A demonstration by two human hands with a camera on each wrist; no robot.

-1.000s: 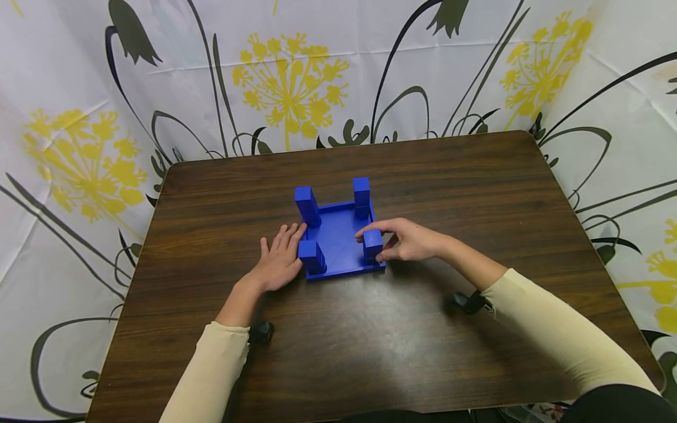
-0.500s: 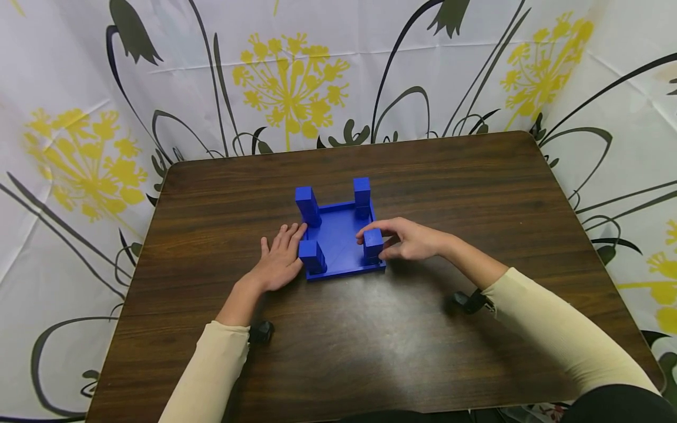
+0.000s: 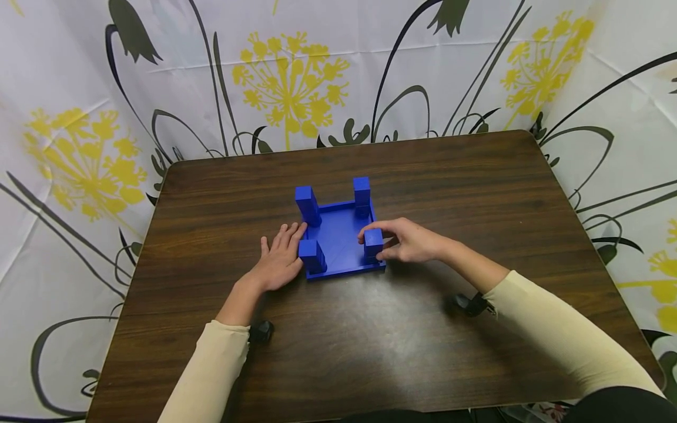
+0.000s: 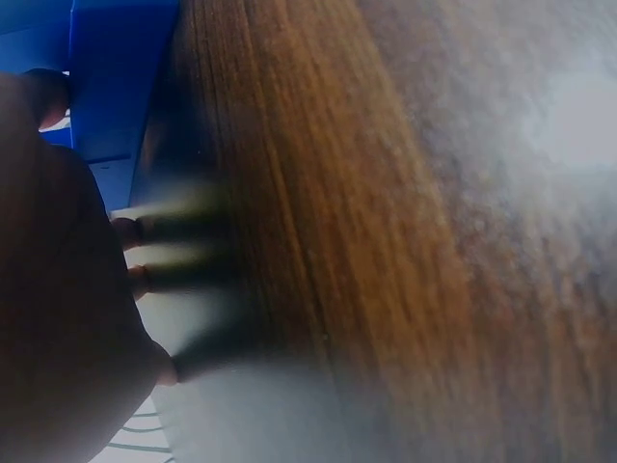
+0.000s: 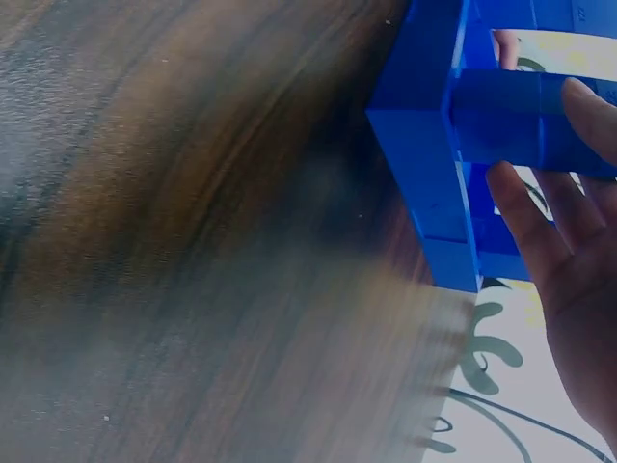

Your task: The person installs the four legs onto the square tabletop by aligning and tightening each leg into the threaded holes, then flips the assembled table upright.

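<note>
A shallow blue square tray-like base (image 3: 341, 238) with a raised rim lies on the table, an upright square post at each corner. My right hand (image 3: 412, 241) pinches the near right post (image 3: 373, 239) between thumb and fingers from the right. In the right wrist view, the thumb lies on that post (image 5: 511, 121), and the fingers pass along its other side. My left hand (image 3: 277, 258) rests with its fingers extended against the base's left side, beside the near left post (image 3: 309, 254). The left wrist view is dark, and part of the blue base (image 4: 116, 87) shows past the hand.
The far left post (image 3: 307, 202) and far right post (image 3: 362, 192) stand upright. Brown wood-grain table (image 3: 344, 341) surrounds the base. A flower-patterned white cloth (image 3: 317, 70) hangs behind and at the sides. Each wrist carries a small black camera (image 3: 261, 332).
My right thumb and fingers shift very slightly at the near right post. The left hand and the blue base stay in place.
</note>
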